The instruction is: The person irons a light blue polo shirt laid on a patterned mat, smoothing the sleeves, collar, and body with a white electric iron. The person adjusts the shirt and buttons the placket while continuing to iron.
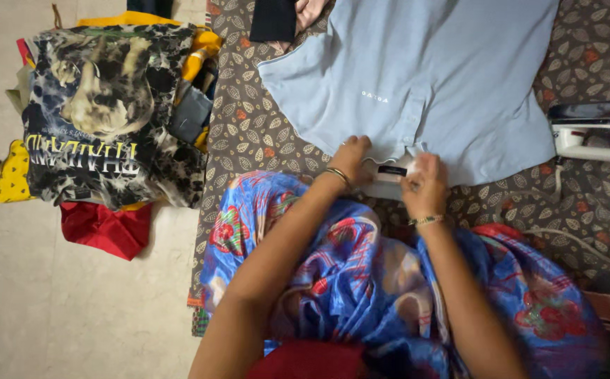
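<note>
The left hand (350,160) and the right hand (424,184) are pressing down on the collar of a soft, light blue shirt (431,77), fingers curled and seemingly gripping the fabric either side of its dark label. The shirt is lying flat on a brown leaf-patterned cloth (249,133). A white iron (596,137) is resting at the shirt's right; a heap of folded clothes (101,112) is sitting on the smooth floor

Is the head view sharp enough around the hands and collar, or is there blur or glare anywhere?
Head view: even, soft light, no hard shadows; the left hand and right hand on the light blue shirt collar are slightly motion-blurred; the white iron at the right edge looks bright and soft-edged.
</note>
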